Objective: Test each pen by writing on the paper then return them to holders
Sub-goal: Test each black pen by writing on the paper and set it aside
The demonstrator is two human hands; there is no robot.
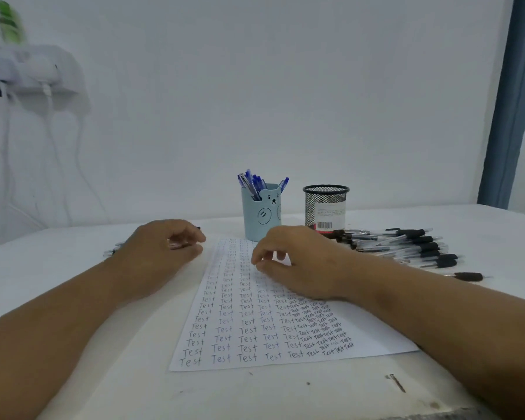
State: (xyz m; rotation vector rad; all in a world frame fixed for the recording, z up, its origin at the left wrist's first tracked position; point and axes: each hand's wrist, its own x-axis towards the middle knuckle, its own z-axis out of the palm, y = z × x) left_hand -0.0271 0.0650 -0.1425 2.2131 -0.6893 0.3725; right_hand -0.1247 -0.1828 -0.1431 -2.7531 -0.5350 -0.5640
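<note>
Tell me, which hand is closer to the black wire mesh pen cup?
Right. The right hand rests on the paper just in front of the black wire mesh pen cup; the left hand lies farther away, past the light blue bear holder.

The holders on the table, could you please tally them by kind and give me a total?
Blue bear holder, with blue pens in it: 1
Black mesh holder, no pens showing above its rim: 1
Total: 2 holders
</note>
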